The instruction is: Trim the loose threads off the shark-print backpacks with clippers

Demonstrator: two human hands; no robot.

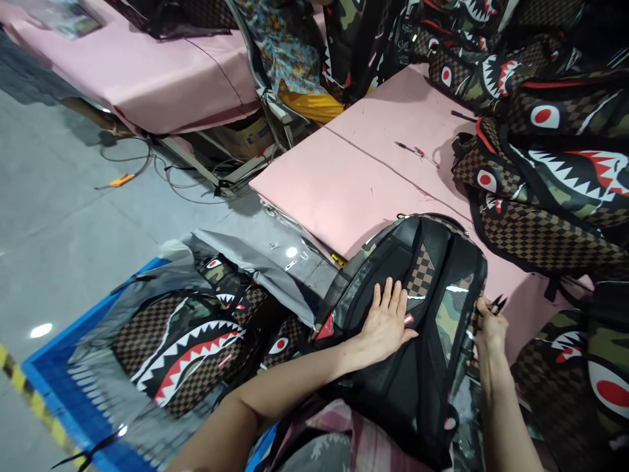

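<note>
Under both hands: a backpack (417,314) on the pink table (344,177).
Left hand (386,324) pressed flat, fingers spread; right hand (489,328) pinching its edge — keep the bag steady.

Open tabletop (354,177) lies at 12 o'clock from the backpack (417,314), bare but for pens (417,152) farther on. A bag pile (545,164) walls off 1 to 3 o'clock. At 9 o'clock the tabletop edge drops to a bin (54,367) of wrapped bags (187,347).
</note>
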